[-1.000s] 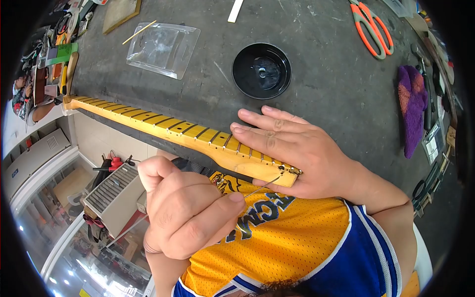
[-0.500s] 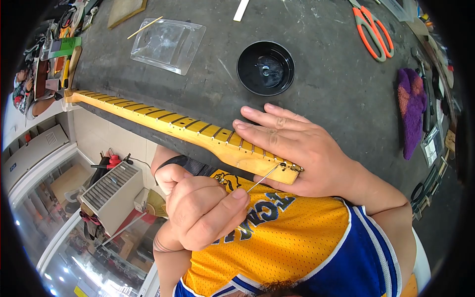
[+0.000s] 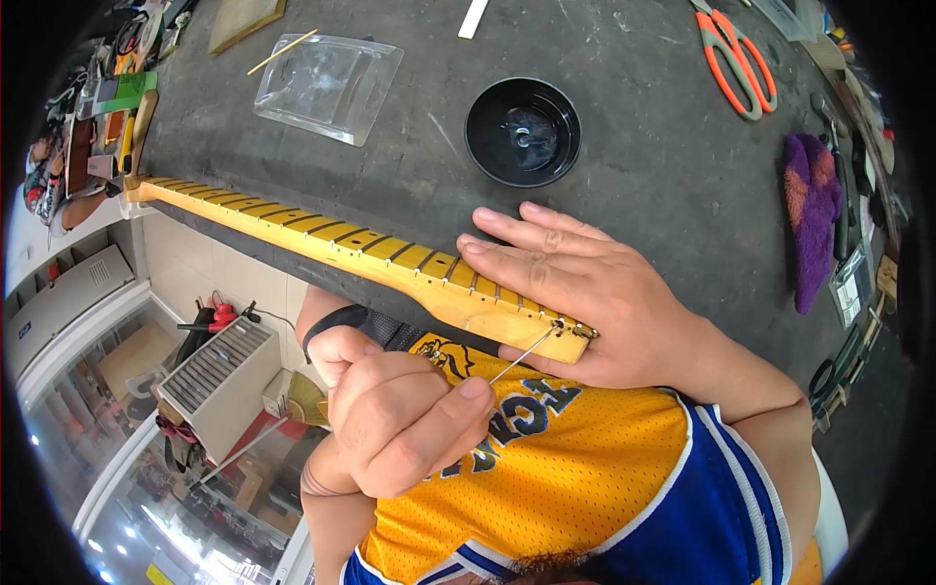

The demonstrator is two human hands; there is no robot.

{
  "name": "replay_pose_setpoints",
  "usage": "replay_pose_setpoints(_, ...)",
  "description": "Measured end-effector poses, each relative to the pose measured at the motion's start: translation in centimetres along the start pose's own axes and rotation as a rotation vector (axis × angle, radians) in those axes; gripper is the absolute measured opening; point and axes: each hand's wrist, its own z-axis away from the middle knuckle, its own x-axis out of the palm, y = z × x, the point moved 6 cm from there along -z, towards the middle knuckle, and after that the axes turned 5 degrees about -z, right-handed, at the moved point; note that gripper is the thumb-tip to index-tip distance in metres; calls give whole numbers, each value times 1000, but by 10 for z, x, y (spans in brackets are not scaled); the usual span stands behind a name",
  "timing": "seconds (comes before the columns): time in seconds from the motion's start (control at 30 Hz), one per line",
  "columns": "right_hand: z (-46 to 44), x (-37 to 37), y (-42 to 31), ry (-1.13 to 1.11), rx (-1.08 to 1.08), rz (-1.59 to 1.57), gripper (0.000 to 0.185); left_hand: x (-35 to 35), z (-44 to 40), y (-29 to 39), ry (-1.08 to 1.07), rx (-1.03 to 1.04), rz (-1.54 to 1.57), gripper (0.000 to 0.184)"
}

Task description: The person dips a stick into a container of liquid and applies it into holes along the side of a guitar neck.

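A guitar neck (image 3: 385,255) with a yellow fretboard and dark frets lies slantwise, its heel end nearest my body. My right hand (image 3: 585,283) lies across the heel end, fingers stretched over the frets and thumb tucked under the side edge, holding it. Closed in a fist, my left hand (image 3: 405,414) pinches a thin metal rod (image 3: 522,357) between thumb and finger. The rod's tip meets a small dark spot (image 3: 559,327) at the heel end. The rod's other end is hidden in the fist.
A black bowl (image 3: 524,132) stands beyond my right hand. A clear plastic tray (image 3: 331,90) with a thin stick (image 3: 283,52) is at the back left. Orange-handled scissors (image 3: 733,63) and a purple cloth (image 3: 814,214) lie right. Another person (image 3: 47,185) shows far left.
My left hand and the rod have shifted very slightly to the right against the neck's heel end. My right hand and the neck stay in place.
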Motion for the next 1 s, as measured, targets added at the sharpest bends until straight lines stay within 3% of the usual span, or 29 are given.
replay_pose_setpoints(0.17,0,0,-1,1,3,-3,77,-3,2,-2,78,96,27,50)
replay_pose_setpoints(0.23,0,0,0,1,1,-1,77,-1,1,-1,-5,4,-2,39)
replay_pose_setpoints(0.37,0,0,0,0,-2,0,76,2,0,-2,-21,7,16,37)
replay_pose_setpoints(0.43,0,0,-1,2,-5,0,77,-2,0,-4,69,108,35,53)
replay_pose_setpoints(0.57,0,0,0,-3,-4,-3,77,-5,-2,-8,56,69,57,47)
replay_pose_setpoints(0.67,0,-1,0,-2,-8,-2,78,-1,-3,-19,90,-20,260,39)
replay_pose_setpoints(1.0,-1,-1,-2,6,-11,-2,78,14,0,-19,84,-12,315,43)
